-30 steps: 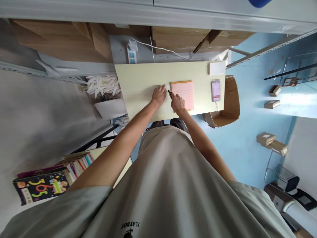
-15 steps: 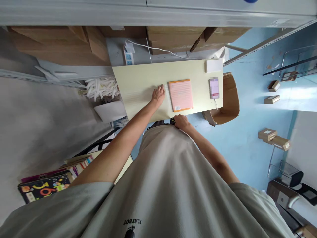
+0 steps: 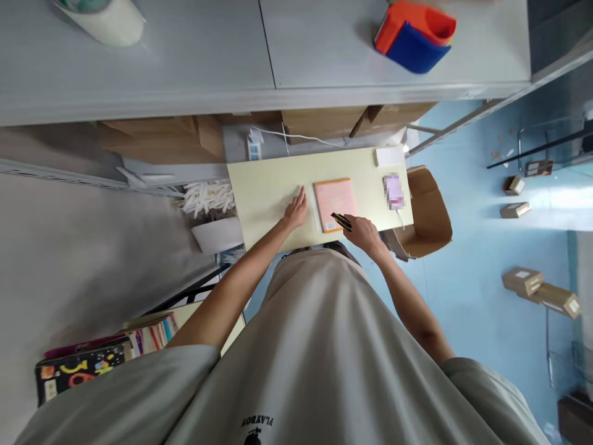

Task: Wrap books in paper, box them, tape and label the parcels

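Observation:
My left hand [image 3: 295,212] rests on the pale yellow tabletop [image 3: 266,185], fingers stretched forward, holding nothing. It lies just left of a white paper strip [image 3: 315,209] that sticks out beside a pink booklet [image 3: 334,201] with orange edges. My right hand [image 3: 364,235] is closed around a slim black-and-yellow tool [image 3: 341,221], whose exact kind I cannot make out. The tool's tip points left, over the booklet's near right corner. Whether it touches the booklet I cannot tell.
A phone [image 3: 393,190] with a cable and a white box [image 3: 390,156] occupy the table's right end. An open carton [image 3: 430,213] stands beside it. Above the far side runs a grey shelf [image 3: 199,68] bearing a red-and-blue holder [image 3: 412,40]. Books [image 3: 151,337] lie lower left.
My right hand has moved up from the table's near edge to over the booklet, bringing the black-and-yellow tool into view. My left hand's fingers have straightened. The view has tilted upward.

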{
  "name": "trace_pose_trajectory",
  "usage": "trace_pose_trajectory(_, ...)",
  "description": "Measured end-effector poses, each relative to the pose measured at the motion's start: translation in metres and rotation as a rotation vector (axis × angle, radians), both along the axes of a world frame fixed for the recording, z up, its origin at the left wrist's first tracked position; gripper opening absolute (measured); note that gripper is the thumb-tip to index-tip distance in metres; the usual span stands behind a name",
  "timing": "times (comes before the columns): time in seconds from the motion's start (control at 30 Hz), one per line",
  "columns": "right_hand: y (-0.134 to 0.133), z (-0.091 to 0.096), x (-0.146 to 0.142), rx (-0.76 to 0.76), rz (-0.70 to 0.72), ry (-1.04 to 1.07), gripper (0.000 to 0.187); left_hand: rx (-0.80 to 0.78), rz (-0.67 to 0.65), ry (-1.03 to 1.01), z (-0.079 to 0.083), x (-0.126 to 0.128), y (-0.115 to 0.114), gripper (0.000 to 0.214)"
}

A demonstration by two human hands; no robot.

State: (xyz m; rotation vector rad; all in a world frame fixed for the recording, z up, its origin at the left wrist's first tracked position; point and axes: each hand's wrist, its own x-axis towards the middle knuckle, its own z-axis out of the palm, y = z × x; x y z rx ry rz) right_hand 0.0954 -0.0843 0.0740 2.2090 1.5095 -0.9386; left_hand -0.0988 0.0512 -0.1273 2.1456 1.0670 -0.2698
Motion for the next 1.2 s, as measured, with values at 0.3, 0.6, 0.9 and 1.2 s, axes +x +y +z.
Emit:
trace_pose_trajectory(0.3, 0.122, 0.047, 0.097, 0.707, 0.026, 0.264, 0.064, 0.18, 0.169, -0.305, 0.078, 0.053, 0.024, 0.085)
trace_pose_trajectory(0.6, 0.289, 0.05, 0.126, 1.1, 0.114, 0.458, 0.045, 0.611, 0.241, -0.682, 0.216, 0.086, 0.083, 0.069)
trace_pose_trajectory(0.9, 0.364, 0.029, 0.118, 1.08, 0.204, 0.365, 0.067, 0.639, 0.341, -0.616, 0.225, 0.072, 0.05, 0.068)
trace_pose_trajectory(1.2, 0.25, -0.025, 0.109, 1.221, 0.263, 0.416, 0.046, 0.253, 0.523, -0.322, 0.11, 0.04, 0.01, 0.07)
